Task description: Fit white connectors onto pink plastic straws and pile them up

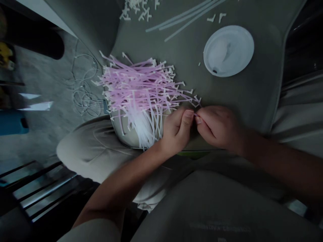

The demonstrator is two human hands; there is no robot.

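My left hand (178, 130) and my right hand (219, 126) meet above the near edge of the grey seat-like surface (186, 43). Both are closed in a pinch around a thin pink tube (196, 115), of which only a short piece shows between the fingertips. Just left of them lies a heap of pink tubes (141, 84) with small white fittings on their ends. Bare white tubes (143, 129) stick out of the heap toward my lap. Most of the held piece is hidden by my fingers.
A round white lid-like dish (228, 50) lies at the right. Long pale tubes (186, 18) and loose white fittings (137, 9) are at the far side. Tangled thin cable (84, 97) hangs or lies beyond the left edge. My knee (85, 149) is below the surface.
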